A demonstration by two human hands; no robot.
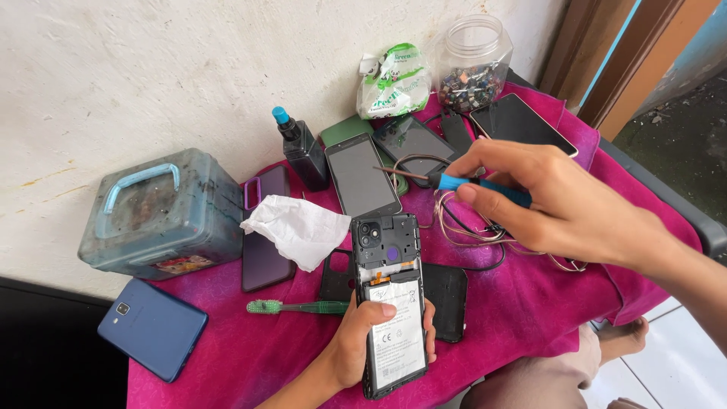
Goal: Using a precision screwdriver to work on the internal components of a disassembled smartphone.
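2 hands are busy: my left hand (362,342) is clamped round the opened phone (388,303), back cover off and battery showing, held upright just above the near edge of the worktop (227,356). My right hand (556,198) is closed on the blue-handled screwdriver (447,180), whose tip points left, above and clear of the phone's camera end. To do this well, I judge I should steady the phone with my thumb across the battery and bring the tip square onto a screw before turning. Just beside the phone lie a crumpled white tissue (297,227), a green toothbrush (297,307) and a black back cover (445,299). Farther back, the clear plastic jar (471,64), lid off, holds a heap of small mixed parts; the grey-blue handled box (159,212) is shut, so I cannot tell its contents; the green-and-white bag (394,79) is knotted closed
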